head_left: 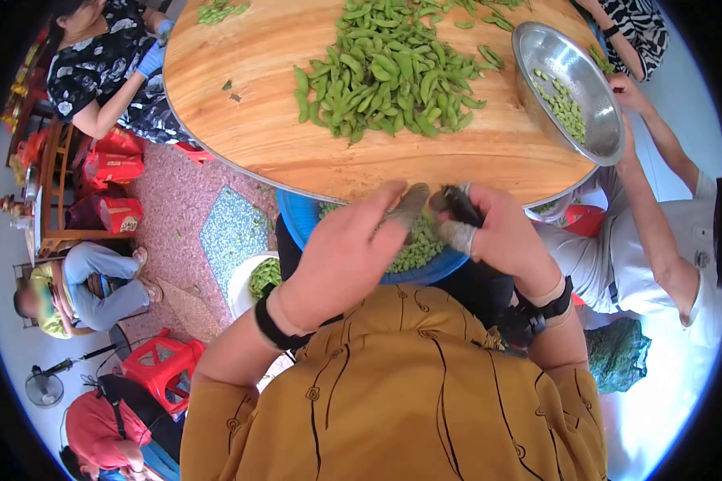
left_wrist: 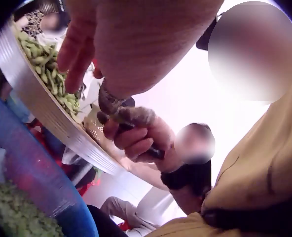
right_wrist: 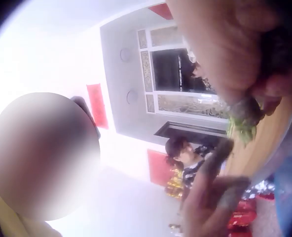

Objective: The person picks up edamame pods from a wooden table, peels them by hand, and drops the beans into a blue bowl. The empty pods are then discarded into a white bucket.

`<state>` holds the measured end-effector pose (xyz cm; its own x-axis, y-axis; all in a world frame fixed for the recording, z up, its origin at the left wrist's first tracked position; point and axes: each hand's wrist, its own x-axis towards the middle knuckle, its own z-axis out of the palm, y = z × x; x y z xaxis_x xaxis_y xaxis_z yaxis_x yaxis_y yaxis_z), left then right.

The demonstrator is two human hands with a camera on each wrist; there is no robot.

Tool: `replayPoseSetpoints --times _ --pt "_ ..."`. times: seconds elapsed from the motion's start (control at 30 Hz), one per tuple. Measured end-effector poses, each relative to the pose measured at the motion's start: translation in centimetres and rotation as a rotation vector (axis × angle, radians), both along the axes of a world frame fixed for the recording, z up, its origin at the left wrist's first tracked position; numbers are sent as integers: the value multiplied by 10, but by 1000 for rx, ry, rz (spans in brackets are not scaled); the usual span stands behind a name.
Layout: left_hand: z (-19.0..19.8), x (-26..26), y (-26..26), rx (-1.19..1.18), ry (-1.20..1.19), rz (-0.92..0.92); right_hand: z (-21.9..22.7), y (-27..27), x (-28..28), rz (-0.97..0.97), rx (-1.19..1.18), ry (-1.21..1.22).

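My left hand (head_left: pixel 349 244) is over a blue basin (head_left: pixel 293 220) of shelled green beans (head_left: pixel 417 250), thumb and forefinger apart and other fingers fairly straight. Grey-brown covers wrap its thumb and forefinger. Facing it, my right hand (head_left: pixel 505 228) curls round a dark object (head_left: pixel 464 207), whose type I cannot tell. In the left wrist view the right hand (left_wrist: pixel 141 138) has its covered thumb close to the left fingertips; a greenish bit there is too blurred to identify. The right wrist view shows the left hand (right_wrist: pixel 210 192) with nothing visible between its two covered fingers.
Bean pods (head_left: pixel 393 76) are heaped on the round wooden table (head_left: pixel 249 104). A metal colander (head_left: pixel 529 60) with beans stands at its right edge, beside another person's hands. A white bucket (head_left: pixel 241 280) of pods is left of the basin. Red stools (head_left: pixel 164 365) and seated people surround the area.
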<state>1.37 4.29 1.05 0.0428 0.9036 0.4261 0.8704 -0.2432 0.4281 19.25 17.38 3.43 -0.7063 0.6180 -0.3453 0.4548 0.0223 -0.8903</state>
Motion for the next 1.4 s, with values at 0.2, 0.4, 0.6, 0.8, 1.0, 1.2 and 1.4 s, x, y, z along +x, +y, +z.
replayPoseSetpoints --times 0.2,0.4,0.6,0.8,1.0,1.2,1.4 --pt "-6 2 2 -182 -459 50 -2 -17 5 -78 -192 259" --pt "-7 4 -4 -429 -1037 91 2 -26 0 130 -136 235" --pt "-18 4 -1 -257 -782 46 -5 -25 -4 156 -65 238" --pt "-3 -1 -5 -312 -551 8 -3 -22 -7 52 -502 240" --pt "-12 -2 -17 -717 -1922 -272 14 -20 -2 126 -890 302" --pt "-15 -4 -9 -728 -1374 -90 5 -21 -6 38 -799 206" --pt "-22 2 -13 -173 -81 83 -6 -26 -13 34 -626 104"
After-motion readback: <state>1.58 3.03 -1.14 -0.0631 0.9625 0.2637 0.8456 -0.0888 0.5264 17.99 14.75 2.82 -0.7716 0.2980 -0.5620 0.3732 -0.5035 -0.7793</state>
